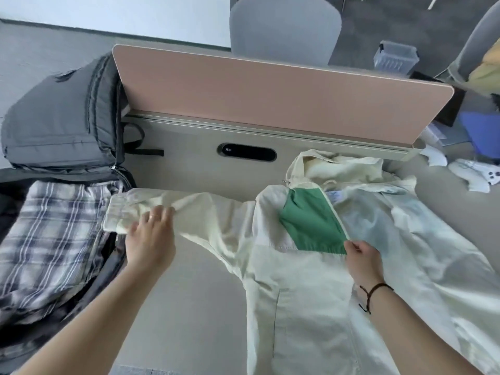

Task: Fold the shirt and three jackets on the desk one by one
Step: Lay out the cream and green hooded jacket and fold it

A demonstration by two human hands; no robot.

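Left hand (150, 234): flat, fingers straight, pressing jacket (305, 301) sleeve (162, 209).
Right hand (364, 262): pinching green panel (311, 226) edge.
Risk: thin fabric slipping, sleeve bunching beneath left palm.

Place: an office, going by the furniture.
Desk (189, 163): pale top, with an oval cable port (246, 152) sitting at its far side.
Divider (270, 96): pink panel standing along the far edge.
Chairs: a grey chair (284, 25) is standing beyond the divider; another (476, 50) is showing far right.
Floor (392, 25): grey carpet.
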